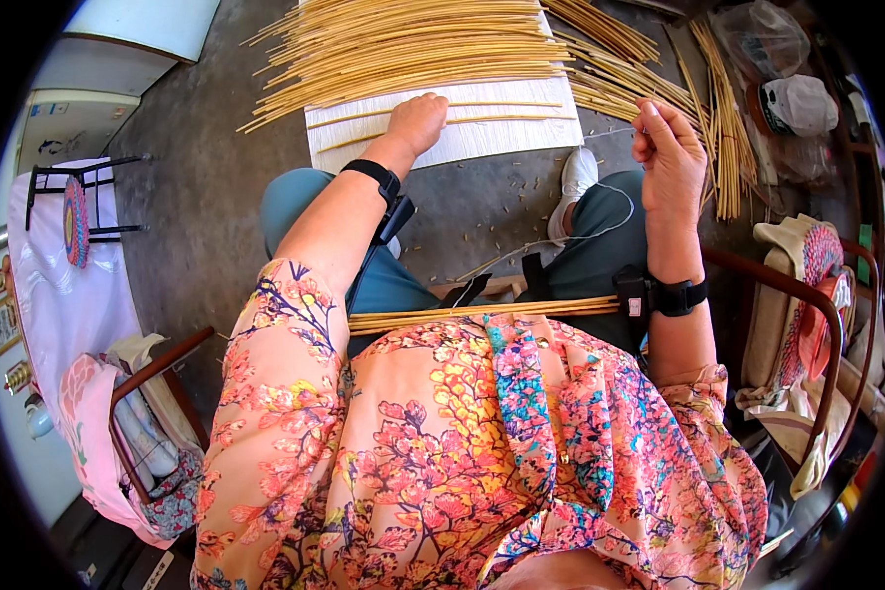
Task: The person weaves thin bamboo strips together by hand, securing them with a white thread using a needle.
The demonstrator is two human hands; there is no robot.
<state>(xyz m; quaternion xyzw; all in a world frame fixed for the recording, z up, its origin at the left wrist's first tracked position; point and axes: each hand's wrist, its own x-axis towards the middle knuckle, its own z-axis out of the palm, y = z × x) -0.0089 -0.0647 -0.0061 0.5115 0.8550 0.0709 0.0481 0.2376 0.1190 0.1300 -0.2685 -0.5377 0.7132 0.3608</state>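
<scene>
My left hand [418,123] is closed in a fist over two thin yellow stalks [506,119], which show on both sides of it at the near edge of a white board [482,146]. What its fingers hold is hidden. Out to the right, my right hand [671,143] is raised, thumb and fingers pinched together on a pale thread [612,132]. More of the thread loops over my right knee and back toward my lap. Several more stalks [560,308] lie across my lap. Beyond my left hand, a thick layer of stalks [413,59] covers the board.
More stalk bundles [723,147] lie on the floor at the right. Cut bits are scattered near my white shoe [580,175]. Chair arms [801,295] stand at both sides. A small black rack [84,202] rests on a white cloth at left.
</scene>
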